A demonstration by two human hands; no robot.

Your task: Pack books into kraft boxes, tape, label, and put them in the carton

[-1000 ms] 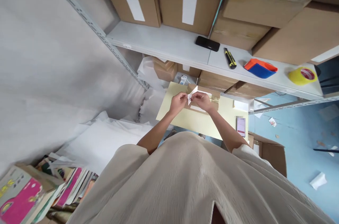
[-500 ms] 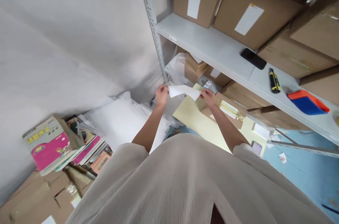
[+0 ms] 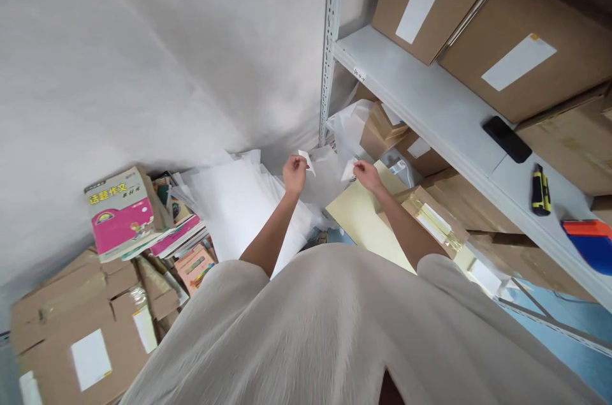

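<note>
Fingers pinched, my left hand (image 3: 295, 175) holds a small white piece of paper (image 3: 306, 161) beside the stack of white sheets. My right hand (image 3: 367, 176) is closed on another white piece of paper (image 3: 349, 170), over the tip of a pale yellow sheet (image 3: 349, 206). A gap shows between the two pieces. Below the gap, the stack of large white sheets (image 3: 239, 201) spreads out on the left, with a crumpled translucent sheet at its far side.
Books (image 3: 124, 210) lie piled at left above a cardboard box (image 3: 71, 335). On the right, a grey metal shelf (image 3: 421, 92) bears cartons (image 3: 526, 41), a black phone-like slab (image 3: 507, 139), a yellow-black utility knife (image 3: 540, 190) and a blue-orange object (image 3: 588, 245). A taped carton (image 3: 433, 220) stands below.
A single white strip stretched between my hands before; now each hand holds a separate piece. The view has turned left, so the shelf and books appear farther right.
</note>
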